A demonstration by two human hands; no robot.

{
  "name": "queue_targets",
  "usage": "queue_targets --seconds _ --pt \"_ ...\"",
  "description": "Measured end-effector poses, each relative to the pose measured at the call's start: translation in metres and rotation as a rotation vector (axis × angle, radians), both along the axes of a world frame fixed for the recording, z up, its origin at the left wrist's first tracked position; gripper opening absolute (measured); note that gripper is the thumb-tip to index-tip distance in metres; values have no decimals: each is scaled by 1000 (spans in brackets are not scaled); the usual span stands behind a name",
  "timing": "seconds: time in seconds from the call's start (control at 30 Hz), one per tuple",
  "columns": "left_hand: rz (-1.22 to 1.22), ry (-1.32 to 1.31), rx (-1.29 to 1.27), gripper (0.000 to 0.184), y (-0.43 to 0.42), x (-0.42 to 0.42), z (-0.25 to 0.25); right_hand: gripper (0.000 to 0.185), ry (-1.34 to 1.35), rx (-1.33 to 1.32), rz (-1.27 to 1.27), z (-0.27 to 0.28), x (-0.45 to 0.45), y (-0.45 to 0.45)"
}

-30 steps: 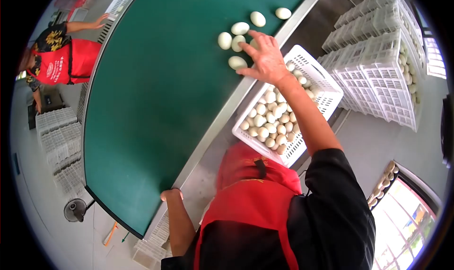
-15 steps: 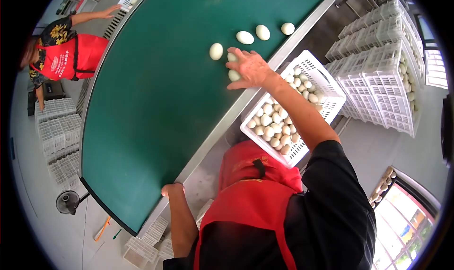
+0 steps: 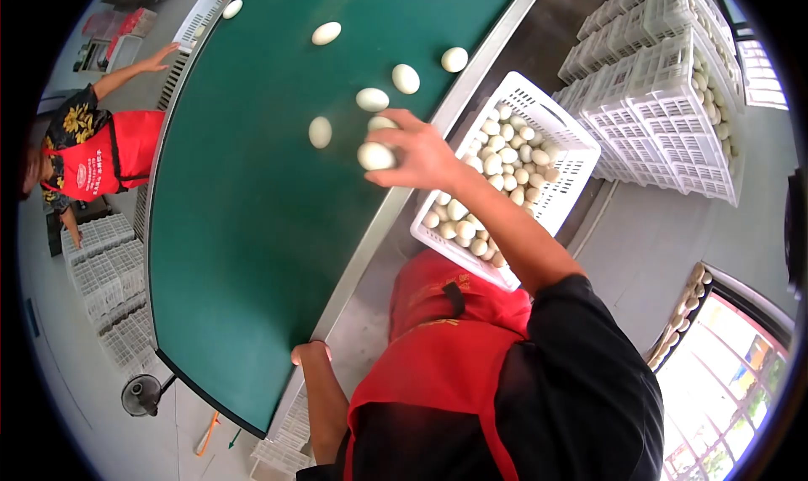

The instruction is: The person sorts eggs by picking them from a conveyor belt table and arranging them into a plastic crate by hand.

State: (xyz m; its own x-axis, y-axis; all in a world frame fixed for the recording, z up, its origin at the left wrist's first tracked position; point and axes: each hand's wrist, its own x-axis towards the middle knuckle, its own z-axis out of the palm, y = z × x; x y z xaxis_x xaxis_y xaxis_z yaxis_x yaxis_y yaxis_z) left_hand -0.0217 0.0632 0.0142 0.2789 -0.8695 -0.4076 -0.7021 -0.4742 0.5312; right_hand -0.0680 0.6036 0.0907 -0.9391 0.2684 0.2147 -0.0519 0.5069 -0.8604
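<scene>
Right hand (image 3: 417, 154): I see it closed around a pale, oval egg (image 3: 375, 156); second pale egg (image 3: 380, 122), just beyond, half-hidden. Left hand (image 3: 311, 352): on silver metal rim (image 3: 339, 302), grip unclear to me.

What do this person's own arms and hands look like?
The right hand and left hand are ungloved, with no watch or bracelet visible. Both forearms are uncovered below plain black fabric sleeves; no markings show on these.
</scene>
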Motion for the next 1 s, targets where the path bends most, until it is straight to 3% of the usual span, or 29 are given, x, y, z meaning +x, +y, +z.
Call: queue_targets --seconds 0.1,0.2,0.23,0.27,0.3,0.47,0.5,0.67,0.77,0.83,0.9,1.0 --pt "26 -1 -4 52 0 1 1 55 81 -106 -209 -27 53 26" --pt "43 -2 -9 51 -3 1 -1 44 -41 -714 -612 -73 103 55" --pt "44 -4 -14 51 -2 1 -1 42 -269 -549 -784 -86 114 73" --pt "49 -2 -15 50 -3 1 -1 41 -308 -245 -826 -93 119 85" --pt "50 -3 -20 50 -4 1 1 82 -552 -218 -700 -107 129 107" --pt "82 -1 -28 49 -1 3 6 75 -825 138 -588 -175 135 137" --pt "98 3 -34 49 0 2 8 74 -818 227 -547 -205 140 146" --pt "152 16 -29 48 16 -2 19 50 -748 445 -608 -218 132 149" --pt "125 42 19 47 -17 5 -1 42 -414 276 -703 -152 102 133" --pt "115 9 25 46 -29 6 -5 50 11 496 -573 -89 71 108" --pt "106 -81 2 46 -12 0 4 58 165 559 -355 -38 43 85" --pt "116 3 2 48 -12 6 5 68 135 666 -21 -2 3 52"
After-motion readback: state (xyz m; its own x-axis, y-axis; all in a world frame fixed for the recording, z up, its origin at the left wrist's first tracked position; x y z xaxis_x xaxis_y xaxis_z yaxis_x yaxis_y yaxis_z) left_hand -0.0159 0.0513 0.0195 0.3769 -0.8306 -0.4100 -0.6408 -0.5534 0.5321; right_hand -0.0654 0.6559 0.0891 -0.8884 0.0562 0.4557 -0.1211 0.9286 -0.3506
